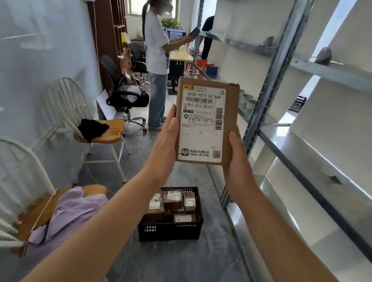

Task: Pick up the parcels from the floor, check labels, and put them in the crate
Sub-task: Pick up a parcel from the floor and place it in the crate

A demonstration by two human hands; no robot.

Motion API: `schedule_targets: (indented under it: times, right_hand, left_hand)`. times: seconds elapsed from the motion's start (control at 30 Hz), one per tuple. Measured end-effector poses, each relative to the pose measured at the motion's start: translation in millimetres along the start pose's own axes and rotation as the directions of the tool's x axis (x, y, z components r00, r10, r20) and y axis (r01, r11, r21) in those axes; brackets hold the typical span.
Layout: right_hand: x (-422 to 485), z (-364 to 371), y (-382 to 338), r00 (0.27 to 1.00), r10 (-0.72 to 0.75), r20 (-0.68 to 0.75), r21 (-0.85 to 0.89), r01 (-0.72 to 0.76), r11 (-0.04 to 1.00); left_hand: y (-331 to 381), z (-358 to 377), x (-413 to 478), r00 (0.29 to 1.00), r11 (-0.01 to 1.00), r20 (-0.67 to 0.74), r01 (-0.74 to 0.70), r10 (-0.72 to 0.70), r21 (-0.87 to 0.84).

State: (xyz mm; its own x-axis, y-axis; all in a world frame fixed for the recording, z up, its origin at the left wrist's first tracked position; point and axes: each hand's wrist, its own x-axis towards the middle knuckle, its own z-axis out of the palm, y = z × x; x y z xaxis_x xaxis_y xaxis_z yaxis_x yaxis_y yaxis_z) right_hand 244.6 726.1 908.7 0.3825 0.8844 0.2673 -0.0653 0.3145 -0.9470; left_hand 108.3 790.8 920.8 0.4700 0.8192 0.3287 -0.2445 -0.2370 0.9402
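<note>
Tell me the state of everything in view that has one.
Brown cardboard parcel with white label: held upright, label facing the camera.
Left hand: grips the parcel's left edge.
Right hand: grips its lower right edge.
Black plastic crate: on the floor, partly filled with parcels.

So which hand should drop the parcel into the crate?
Probably the left hand: both hands hold the cardboard parcel, but the black crate sits more under the left, while the right hand is nearer the shelving.
</note>
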Motion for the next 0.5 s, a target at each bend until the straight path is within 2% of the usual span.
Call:
schedule_targets:
  times: [0.27,0.5]
  right_hand:
    - [83.5,-46.0,36.4,0.995,0.036,0.091,-0.08,-0.029,0.996]
    - [156.5,-50.9,95.9,0.98,0.162,0.118,-0.081,-0.153,0.985]
  left_hand:
    - [-57.7,23.6,71.6,0.992,0.994,-0.083,0.093,-0.098,-0.064]
    - [-118.1,3.0,143.7,0.976,0.981,-0.107,0.193,-0.19,0.015]
